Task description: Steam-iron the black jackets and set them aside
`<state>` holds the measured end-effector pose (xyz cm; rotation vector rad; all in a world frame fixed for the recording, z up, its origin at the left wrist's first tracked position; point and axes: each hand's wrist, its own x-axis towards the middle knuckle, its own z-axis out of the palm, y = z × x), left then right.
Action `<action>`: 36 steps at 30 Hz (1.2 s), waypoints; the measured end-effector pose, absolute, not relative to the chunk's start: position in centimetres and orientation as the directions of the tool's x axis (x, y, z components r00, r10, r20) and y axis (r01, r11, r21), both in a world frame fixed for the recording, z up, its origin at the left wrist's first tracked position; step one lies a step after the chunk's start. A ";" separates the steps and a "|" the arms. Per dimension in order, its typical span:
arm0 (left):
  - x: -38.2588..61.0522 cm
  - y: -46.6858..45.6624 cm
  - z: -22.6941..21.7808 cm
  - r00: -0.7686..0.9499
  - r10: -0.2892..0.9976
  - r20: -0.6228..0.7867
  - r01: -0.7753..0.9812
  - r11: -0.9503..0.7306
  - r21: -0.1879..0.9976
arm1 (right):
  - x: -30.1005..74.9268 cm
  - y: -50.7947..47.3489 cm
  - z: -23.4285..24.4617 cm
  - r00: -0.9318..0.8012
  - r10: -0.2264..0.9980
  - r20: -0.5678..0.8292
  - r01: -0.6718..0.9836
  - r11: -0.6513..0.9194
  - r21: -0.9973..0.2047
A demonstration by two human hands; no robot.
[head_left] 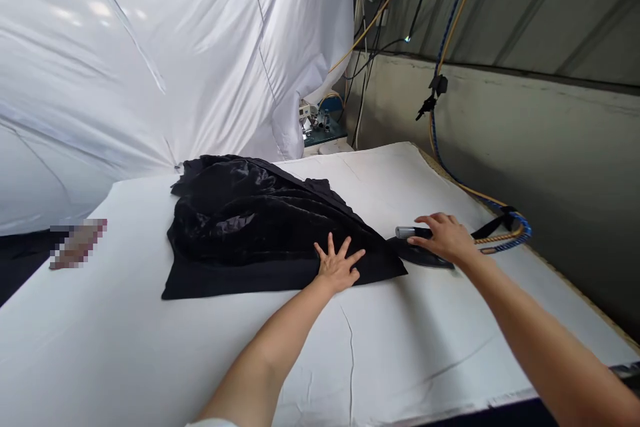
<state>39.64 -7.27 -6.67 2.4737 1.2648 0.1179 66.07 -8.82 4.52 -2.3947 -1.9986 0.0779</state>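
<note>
A black, shiny garment (250, 220) lies bunched on the white padded ironing table (150, 347). My left hand (337, 265) lies flat on the garment's near right edge, fingers spread. My right hand (444, 237) rests on top of a dark steam iron (417, 250) that sits on the table just right of the garment; the fingers curve over its grey handle (406, 232).
A blue and yellow hose and cable (500, 233) run from the iron up the grey wall at right. A big white fabric sheet (175, 47) billows behind the table. Small machinery (317, 119) stands in the far gap. A blurred patch (77, 243) lies at the left edge.
</note>
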 end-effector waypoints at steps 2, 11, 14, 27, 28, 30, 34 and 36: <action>39.5 -7.6 -6.7 0.610 0.790 -0.059 0.754 -0.555 0.351 | 67.6 -7.0 4.2 0.085 0.967 -0.240 0.991 -0.106 -0.078; 29.9 -10.5 -6.7 0.391 0.898 0.203 0.852 -0.436 0.290 | 70.5 -5.9 7.0 0.282 0.897 -0.341 0.933 -0.339 -0.119; 25.5 -11.5 -7.7 0.204 0.972 0.120 0.937 -0.230 0.265 | 68.2 -7.2 8.9 0.149 0.933 -0.327 0.969 -0.204 -0.143; 21.4 -12.6 -6.4 -0.098 0.993 -0.072 0.948 0.116 0.297 | 57.4 -6.9 4.9 -0.132 0.904 -0.407 0.991 0.129 -0.035; 20.7 -12.9 -6.3 -0.117 0.990 -0.073 0.947 0.134 0.291 | 57.8 -6.6 4.8 -0.123 0.906 -0.405 0.992 0.111 -0.052; 19.4 -13.3 -6.4 -0.155 0.984 -0.085 0.950 0.172 0.260 | 58.4 -6.2 4.7 -0.115 0.909 -0.401 0.992 0.083 -0.096; 18.3 -13.8 -6.2 -0.180 0.977 -0.117 0.960 0.201 0.195 | 58.7 -6.2 4.2 -0.132 0.910 -0.393 0.984 0.073 -0.162; 18.3 -13.7 -5.9 -0.185 0.973 -0.134 0.963 0.207 0.175 | 58.6 -6.4 4.0 -0.158 0.903 -0.400 0.979 0.092 -0.180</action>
